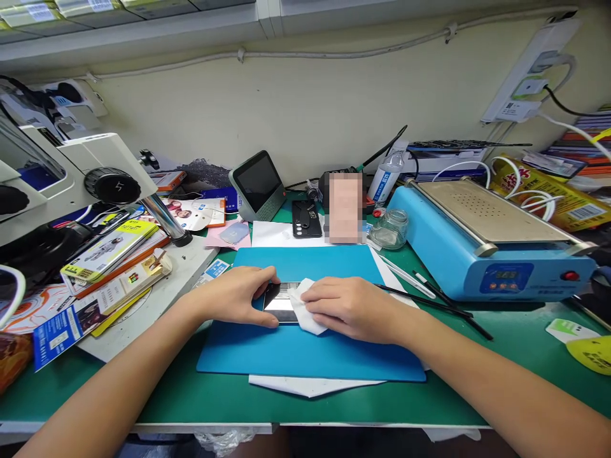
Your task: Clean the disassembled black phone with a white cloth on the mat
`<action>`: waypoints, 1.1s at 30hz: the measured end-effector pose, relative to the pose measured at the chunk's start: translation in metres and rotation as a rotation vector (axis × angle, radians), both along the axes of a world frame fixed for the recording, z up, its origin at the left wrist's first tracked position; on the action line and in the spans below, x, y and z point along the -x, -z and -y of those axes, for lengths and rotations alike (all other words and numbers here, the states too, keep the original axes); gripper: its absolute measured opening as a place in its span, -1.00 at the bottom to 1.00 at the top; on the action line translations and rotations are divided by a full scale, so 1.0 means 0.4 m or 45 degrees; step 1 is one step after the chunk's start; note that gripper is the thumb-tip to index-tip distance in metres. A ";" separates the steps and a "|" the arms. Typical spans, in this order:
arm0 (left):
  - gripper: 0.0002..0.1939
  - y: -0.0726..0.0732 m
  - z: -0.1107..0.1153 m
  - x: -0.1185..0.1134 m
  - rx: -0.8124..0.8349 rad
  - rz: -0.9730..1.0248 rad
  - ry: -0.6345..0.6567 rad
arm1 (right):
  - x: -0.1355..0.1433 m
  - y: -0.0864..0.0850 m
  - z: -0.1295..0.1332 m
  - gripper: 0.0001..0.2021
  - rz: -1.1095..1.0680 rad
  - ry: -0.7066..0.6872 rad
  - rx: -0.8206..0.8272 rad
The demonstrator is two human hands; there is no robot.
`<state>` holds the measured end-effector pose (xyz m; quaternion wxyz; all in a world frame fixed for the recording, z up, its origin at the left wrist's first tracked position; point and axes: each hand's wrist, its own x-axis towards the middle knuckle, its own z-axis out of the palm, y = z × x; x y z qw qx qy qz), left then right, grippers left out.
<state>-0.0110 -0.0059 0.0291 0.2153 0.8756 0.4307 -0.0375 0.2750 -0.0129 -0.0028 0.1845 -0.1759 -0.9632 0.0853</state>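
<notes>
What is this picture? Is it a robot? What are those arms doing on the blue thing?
There's no robot here! These are a person's two bare hands. There is only one picture, from a camera worn on the person's head, looking forward and down.

The left hand steadies a flat, shiny, dark-edged rectangle by its edges. The right hand presses a crumpled white wipe onto it. Both hands are over a flat blue mat on a green tabletop.

Behind the mat are a grey-green gadget with a dark screen and a clear glass jar. On the right sits a blue machine with a flat metal top.
</notes>
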 end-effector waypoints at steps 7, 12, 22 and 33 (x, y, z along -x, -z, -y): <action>-0.33 -0.002 0.001 -0.001 0.000 0.010 0.017 | 0.003 -0.005 0.005 -0.78 -0.008 0.029 0.014; -0.36 -0.002 0.000 -0.001 -0.012 -0.002 0.014 | -0.002 -0.006 0.000 -0.79 -0.008 0.003 0.039; -0.37 0.003 -0.001 -0.002 -0.015 -0.001 0.013 | 0.005 -0.015 0.009 -0.77 -0.010 0.020 0.037; -0.47 -0.009 0.005 -0.007 -0.030 0.007 0.034 | -0.002 -0.015 0.003 -0.78 0.002 0.070 -0.014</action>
